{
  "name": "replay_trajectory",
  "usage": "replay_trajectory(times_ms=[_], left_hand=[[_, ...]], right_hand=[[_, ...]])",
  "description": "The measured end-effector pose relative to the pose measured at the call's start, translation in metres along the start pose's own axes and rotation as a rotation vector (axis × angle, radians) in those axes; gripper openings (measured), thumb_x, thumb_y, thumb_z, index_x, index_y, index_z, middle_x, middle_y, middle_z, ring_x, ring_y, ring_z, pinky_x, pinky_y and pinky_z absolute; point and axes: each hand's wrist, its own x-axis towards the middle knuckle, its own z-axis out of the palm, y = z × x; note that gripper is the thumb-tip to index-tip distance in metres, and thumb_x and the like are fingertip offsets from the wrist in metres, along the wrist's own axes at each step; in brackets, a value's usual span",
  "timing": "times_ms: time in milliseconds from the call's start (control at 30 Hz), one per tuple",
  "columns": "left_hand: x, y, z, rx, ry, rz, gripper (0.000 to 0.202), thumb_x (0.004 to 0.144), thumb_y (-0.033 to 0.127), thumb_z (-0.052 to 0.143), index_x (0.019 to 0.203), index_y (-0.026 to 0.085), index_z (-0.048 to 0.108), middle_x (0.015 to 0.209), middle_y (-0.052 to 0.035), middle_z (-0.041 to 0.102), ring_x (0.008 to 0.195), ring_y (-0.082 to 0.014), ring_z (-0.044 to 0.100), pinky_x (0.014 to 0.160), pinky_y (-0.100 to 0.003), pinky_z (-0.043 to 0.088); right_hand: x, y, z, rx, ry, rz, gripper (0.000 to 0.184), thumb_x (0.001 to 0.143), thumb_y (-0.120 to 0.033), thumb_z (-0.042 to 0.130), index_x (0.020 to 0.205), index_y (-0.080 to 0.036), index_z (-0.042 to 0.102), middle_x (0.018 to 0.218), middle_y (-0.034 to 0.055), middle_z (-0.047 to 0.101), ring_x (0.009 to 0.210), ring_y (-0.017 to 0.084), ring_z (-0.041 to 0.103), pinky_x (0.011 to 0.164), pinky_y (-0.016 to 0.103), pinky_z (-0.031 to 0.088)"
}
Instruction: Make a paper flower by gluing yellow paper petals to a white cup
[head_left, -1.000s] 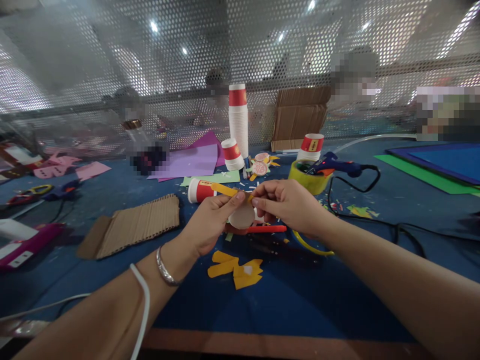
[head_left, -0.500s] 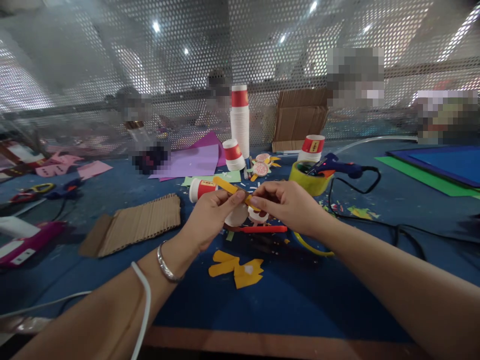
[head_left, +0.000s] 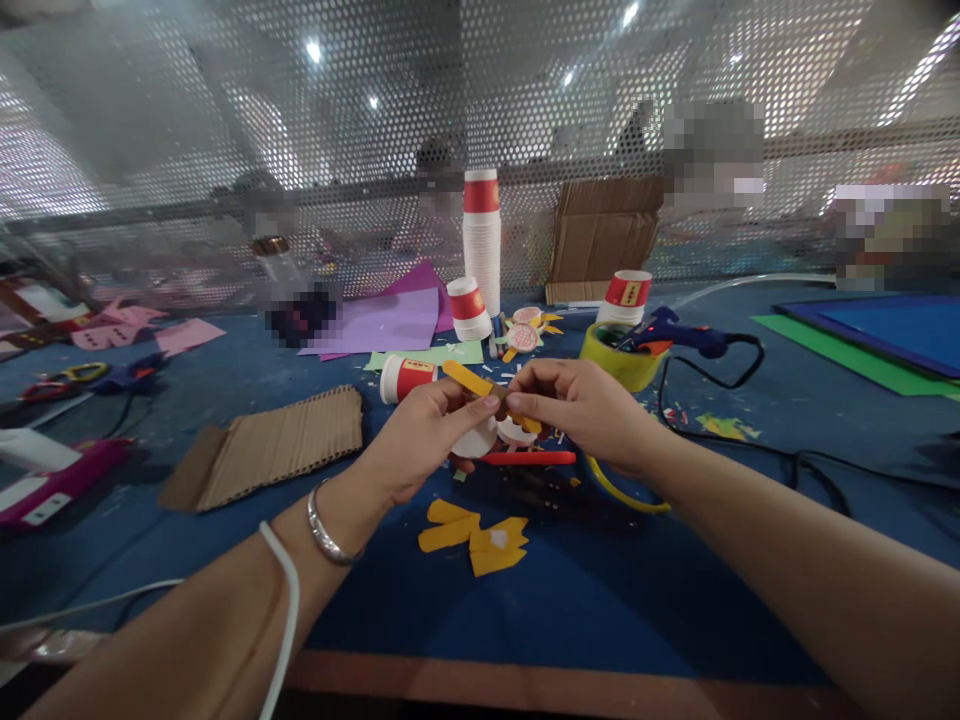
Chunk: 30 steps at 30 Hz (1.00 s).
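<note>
Above the middle of the blue table my left hand (head_left: 420,435) and my right hand (head_left: 581,405) meet, both closed in a pinch on one yellow paper strip (head_left: 469,379) that slants up to the left. A small white paper disc (head_left: 480,440) hangs just under the left thumb, and a second white round piece (head_left: 517,432) shows below the right fingers. Below the hands lie a red stick (head_left: 529,458) and yellow paper cut-outs (head_left: 476,535) on the table.
A paper cup (head_left: 403,378) lies on its side behind the hands. A tape roll (head_left: 619,358) with a blue glue gun (head_left: 679,335) and its black cord (head_left: 787,455) sit to the right. Corrugated cardboard (head_left: 274,450) lies left; a cup stack (head_left: 480,240) and purple paper (head_left: 390,322) stand behind.
The yellow strip has tilted and slid further through my fingers, and my two hands have drawn closer together. The white disc has moved up under the left thumb.
</note>
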Motion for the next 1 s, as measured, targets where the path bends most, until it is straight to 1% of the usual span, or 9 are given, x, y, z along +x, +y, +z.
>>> replay_trajectory(times_ms=[100,267,367,567,733,900,1000], left_hand=[[0.0,0.0001,-0.0016,-0.028,-0.024,0.031,0.04,0.075,0.051,0.076,0.093,0.016,0.067,0.072,-0.002,0.066,0.054,-0.0123,0.058,0.038,-0.02,0.045],[0.0,-0.0004,-0.0018,0.044,-0.038,0.07,0.035,0.077,0.045,0.077,0.093,0.015,0.066,0.073,-0.0014,0.065,0.055,-0.0116,0.057,0.039,-0.02,0.048],[-0.0007,-0.0016,-0.0011,0.046,-0.051,0.07,0.034,0.078,0.044,0.076,0.091,0.015,0.065,0.071,-0.001,0.064,0.055,-0.0113,0.056,0.04,-0.02,0.048],[-0.0015,-0.0017,0.0,-0.005,-0.056,0.054,0.032,0.077,0.045,0.077,0.086,0.016,0.063,0.07,-0.0011,0.064,0.055,-0.012,0.057,0.039,-0.02,0.046],[-0.0018,-0.0012,0.0018,-0.011,-0.066,0.062,0.033,0.079,0.047,0.074,0.083,0.017,0.062,0.068,-0.0011,0.064,0.053,-0.0111,0.055,0.038,-0.02,0.045],[-0.0024,-0.0012,0.0014,0.026,-0.048,0.083,0.034,0.079,0.049,0.074,0.081,0.017,0.061,0.067,-0.0001,0.063,0.051,-0.0108,0.054,0.038,-0.021,0.047],[-0.0022,-0.0016,0.0007,0.057,-0.044,0.103,0.032,0.082,0.047,0.072,0.082,0.018,0.06,0.065,0.0004,0.062,0.052,-0.0112,0.056,0.04,-0.021,0.048]], right_hand=[[-0.0002,-0.0001,0.001,-0.004,0.006,-0.003,0.015,0.083,-0.031,0.065,0.076,-0.019,0.062,0.065,-0.0023,0.06,0.056,0.011,0.055,0.053,0.025,0.048],[-0.0008,-0.0025,0.0014,-0.073,-0.043,0.007,0.016,0.087,-0.03,0.061,0.075,-0.02,0.062,0.064,-0.0016,0.063,0.055,0.011,0.057,0.054,0.024,0.047],[-0.0008,-0.0029,0.0014,-0.116,-0.034,0.003,0.015,0.086,-0.028,0.061,0.073,-0.02,0.062,0.063,-0.0011,0.064,0.056,0.012,0.058,0.055,0.025,0.047],[-0.0015,-0.0031,0.0028,-0.045,-0.033,0.025,0.016,0.084,-0.031,0.064,0.072,-0.02,0.061,0.062,-0.0006,0.065,0.056,0.012,0.057,0.054,0.025,0.045],[-0.0017,-0.0037,0.0033,-0.08,-0.026,0.034,0.017,0.086,-0.027,0.061,0.071,-0.021,0.06,0.062,-0.0013,0.062,0.055,0.011,0.056,0.052,0.025,0.042],[-0.0014,-0.0015,0.0047,-0.024,-0.024,0.056,0.018,0.088,-0.025,0.06,0.07,-0.021,0.059,0.063,-0.0005,0.063,0.055,0.011,0.055,0.055,0.026,0.045],[-0.0014,-0.0002,0.0048,-0.04,-0.026,0.061,0.015,0.086,-0.026,0.062,0.071,-0.021,0.059,0.063,-0.0005,0.063,0.055,0.012,0.055,0.054,0.026,0.045]])
